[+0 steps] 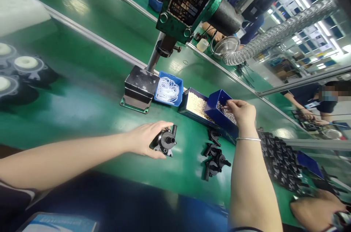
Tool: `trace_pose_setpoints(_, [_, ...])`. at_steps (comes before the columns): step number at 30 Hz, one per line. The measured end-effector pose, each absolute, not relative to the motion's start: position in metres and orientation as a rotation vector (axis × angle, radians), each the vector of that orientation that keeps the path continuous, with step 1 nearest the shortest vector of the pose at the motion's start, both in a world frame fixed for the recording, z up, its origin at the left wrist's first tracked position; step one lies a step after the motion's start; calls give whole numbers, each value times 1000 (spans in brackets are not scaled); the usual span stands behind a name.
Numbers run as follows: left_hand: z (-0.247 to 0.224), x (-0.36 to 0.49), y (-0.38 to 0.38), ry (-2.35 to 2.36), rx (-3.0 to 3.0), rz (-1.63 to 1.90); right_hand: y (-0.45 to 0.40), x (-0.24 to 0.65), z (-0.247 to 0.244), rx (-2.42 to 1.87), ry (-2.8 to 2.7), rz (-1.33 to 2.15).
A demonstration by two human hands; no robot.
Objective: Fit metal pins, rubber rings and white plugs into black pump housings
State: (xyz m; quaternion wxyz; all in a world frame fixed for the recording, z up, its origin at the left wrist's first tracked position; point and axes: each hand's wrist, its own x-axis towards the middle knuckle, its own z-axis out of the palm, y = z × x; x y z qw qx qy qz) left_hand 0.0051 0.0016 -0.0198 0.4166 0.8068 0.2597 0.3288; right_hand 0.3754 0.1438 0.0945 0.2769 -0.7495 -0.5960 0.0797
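My left hand (146,139) is wrapped round the side of a black pump-like part (166,141) on the green bench, its short spout upward. My right hand (241,112), with a bangle at the wrist, is at the open top of a blue bin (219,96) of small metal screws (229,115). Its thumb and fingertips are pinched together; whatever lies between them is too small to make out. Beside that bin a dark box (187,101) holds small cream-coloured pieces. Several black parts (215,158) lie between my hands.
A green press (175,8) stands ahead over its black base (141,83). A blue tray (177,78) holds white rings. White-centred parts (27,62) lie at far left, rows of black parts (279,158) at right. Another person's arm (315,208) is at lower right.
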Motion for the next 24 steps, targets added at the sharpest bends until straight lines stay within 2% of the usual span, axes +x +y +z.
trace_pose_setpoints(4, [-16, 3, 3, 659, 2018, 833, 94, 338, 127, -1834, -1546, 151])
trace_pose_setpoints(7, [-18, 4, 3, 628, 2051, 884, 31, 290, 141, -1627, -1758, 265])
trace_pose_setpoints(11, [-20, 7, 1, 593, 2054, 904, -39, 235, 116, -1369, -2269, 521])
trace_pose_setpoints(16, [-22, 7, 1, 612, 2094, 874, -65, 209, 67, -1228, -2397, 543])
trace_pose_setpoints(24, [-21, 8, 1, 619, 2108, 880, -63, 207, 67, -1248, -2450, 514])
